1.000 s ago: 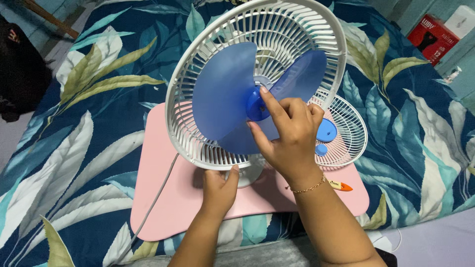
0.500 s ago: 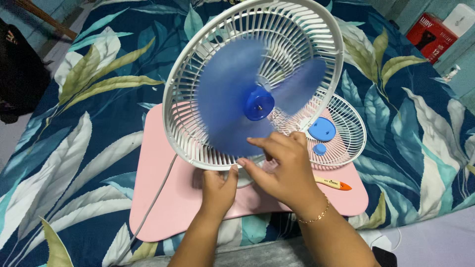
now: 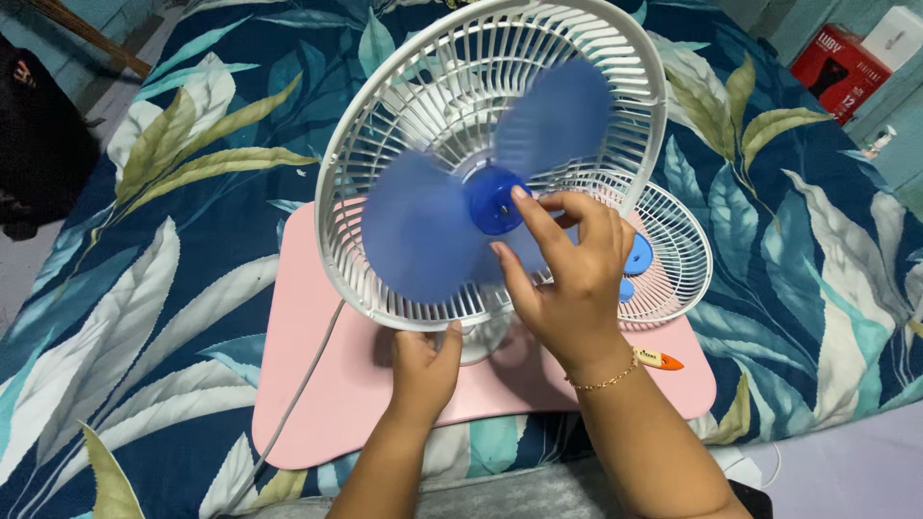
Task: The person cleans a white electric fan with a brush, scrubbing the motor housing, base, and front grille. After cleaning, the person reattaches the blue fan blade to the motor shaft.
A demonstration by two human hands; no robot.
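Gripping the white plastic neck below the fan's rear guard (image 3: 404, 125), the left hand (image 3: 423, 370) has its fingers wrapped shut around that stem, nearest the viewer. Just above and to the right, the right hand (image 3: 567, 279) reaches into the open front of the guard, fingers (image 3: 524, 207) spread apart, their tips touching the blue hub (image 3: 492, 200); whether they pinch it cannot be told. A thin gold bracelet (image 3: 606, 380) circles that wrist. The blue blades (image 3: 418, 231) show blurred, translucent and rounded, inside the ribbed white cage. The fan stands tilted on a smooth pink board (image 3: 317, 384) with rounded corners, which lies on a bed (image 3: 144, 250) covered in dark blue leaf-print cloth. A white cord (image 3: 303, 380) trails off the board's near left edge. An orange-tipped small tool (image 3: 661, 360) lies close by the right wrist. Behind the hand, the detached front grille (image 3: 678, 255) lies flat, crowding the board's right side. Bare board remains at left. A red box (image 3: 838, 62) sits far right.
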